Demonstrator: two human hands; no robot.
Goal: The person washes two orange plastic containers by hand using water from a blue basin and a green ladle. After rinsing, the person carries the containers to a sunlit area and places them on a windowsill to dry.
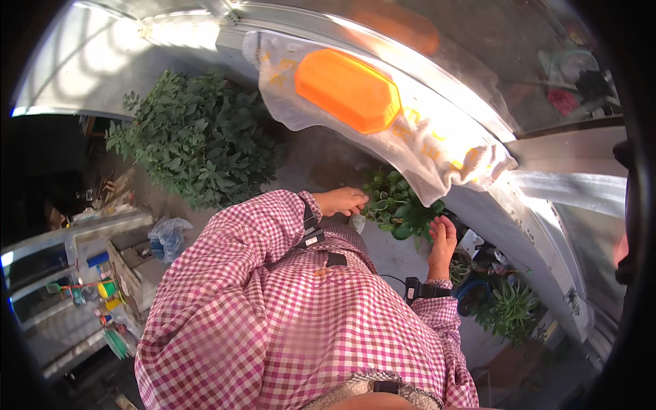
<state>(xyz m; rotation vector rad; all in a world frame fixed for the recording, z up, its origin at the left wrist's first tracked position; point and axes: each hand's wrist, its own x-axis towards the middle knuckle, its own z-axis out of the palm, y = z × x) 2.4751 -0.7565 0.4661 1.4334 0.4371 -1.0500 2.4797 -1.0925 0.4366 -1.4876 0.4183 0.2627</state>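
Observation:
A low green leafy plant grows between my two hands. At its left edge, my left hand has bent fingers touching or nearly touching the leaves; whether they pinch anything is hidden. My right hand is at the plant's right edge, palm turned inward, fingers loosely extended beside a broad leaf and nothing visible in them. Both arms wear pink checked sleeves with black straps at the wrists. A white cloth with yellow lettering hangs just beyond the plant and covers its far side. On the cloth sits an orange plastic container.
A large bushy plant stands to the left. Potted plants are at the right below the window ledge. A cluttered shelf and a clear plastic bag are at the far left. Window glass curves along the top right.

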